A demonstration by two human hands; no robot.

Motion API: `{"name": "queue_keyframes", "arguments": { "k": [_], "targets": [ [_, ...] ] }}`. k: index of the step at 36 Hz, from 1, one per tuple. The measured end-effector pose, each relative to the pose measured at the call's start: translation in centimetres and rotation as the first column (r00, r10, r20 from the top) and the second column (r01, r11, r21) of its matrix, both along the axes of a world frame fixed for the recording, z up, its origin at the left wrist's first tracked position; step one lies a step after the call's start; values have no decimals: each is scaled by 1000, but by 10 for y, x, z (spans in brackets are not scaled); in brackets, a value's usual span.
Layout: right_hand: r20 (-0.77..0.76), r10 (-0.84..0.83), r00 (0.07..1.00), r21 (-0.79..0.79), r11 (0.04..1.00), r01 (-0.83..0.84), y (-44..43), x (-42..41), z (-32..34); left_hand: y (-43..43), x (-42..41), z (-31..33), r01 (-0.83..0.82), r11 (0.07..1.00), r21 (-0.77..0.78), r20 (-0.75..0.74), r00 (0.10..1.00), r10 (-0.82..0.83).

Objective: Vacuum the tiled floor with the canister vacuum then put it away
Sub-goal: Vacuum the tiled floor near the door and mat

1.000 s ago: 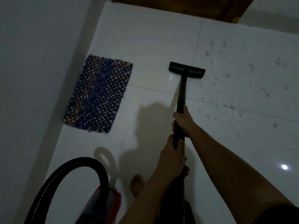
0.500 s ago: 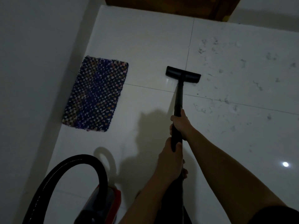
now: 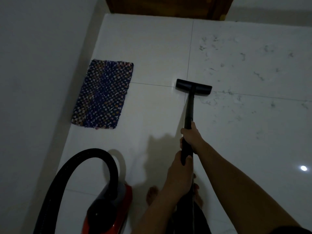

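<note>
Head view: a dim room, seen looking down along both forearms to a white tiled floor (image 3: 152, 48).
Wand: the black wand (image 3: 190, 107) runs from the hands forward and down to the floor head.
Right hand: the right hand (image 3: 191, 137) is the farther one, wrapped round the wand, fingers curled tight on its left side, thumb lying along the top towards the floor head.
Left hand: the left hand (image 3: 179, 176) sits just behind the right one, touching or nearly so, closed round the lower end of the wand; the black tube shows between thumb and fingers.
Floor head: the flat black floor head (image 3: 184, 83) lies on the tiles well ahead of the fingers, right over the crossing of two grout lines.
Dirt: grey specks and wisps (image 3: 236, 65) are scattered over the tiles to the right of the floor head and beyond it.
Canister: the red and dark canister (image 3: 111, 211) stands at lower left, near the person's feet.
Hose: a black ribbed hose (image 3: 79, 159) arches up from the canister and drops off the bottom edge at left.
Mat: a blue woven mat (image 3: 103, 94) lies flat by the left wall (image 3: 33, 81), well apart from the floor head.
Feet: bare toes (image 3: 152, 193) show beside the left forearm.
Door: a brown wooden door (image 3: 160, 5) closes the far end.
</note>
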State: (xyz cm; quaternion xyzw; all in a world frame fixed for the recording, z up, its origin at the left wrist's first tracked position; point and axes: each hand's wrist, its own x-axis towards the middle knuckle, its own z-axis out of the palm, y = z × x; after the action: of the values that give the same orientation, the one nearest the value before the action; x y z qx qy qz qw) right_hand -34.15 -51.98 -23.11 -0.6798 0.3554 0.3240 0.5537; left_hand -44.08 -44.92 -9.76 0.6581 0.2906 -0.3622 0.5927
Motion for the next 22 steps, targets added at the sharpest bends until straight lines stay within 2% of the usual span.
{"name": "queue_keyframes", "arguments": {
  "k": [7,13,22],
  "targets": [
    [-17,13,1000,2,1000,-13,-38,-50,2,-39,-48,6,-73,996,-53,-47,996,70],
    [-20,70,997,-29,997,-71,-72,-90,2,-76,-89,5,-58,998,7,-5,998,58],
    [-20,45,999,-22,999,-46,-91,-155,7,-91,-148,10,11,999,42,-4,1000,-10]
  ]
}}
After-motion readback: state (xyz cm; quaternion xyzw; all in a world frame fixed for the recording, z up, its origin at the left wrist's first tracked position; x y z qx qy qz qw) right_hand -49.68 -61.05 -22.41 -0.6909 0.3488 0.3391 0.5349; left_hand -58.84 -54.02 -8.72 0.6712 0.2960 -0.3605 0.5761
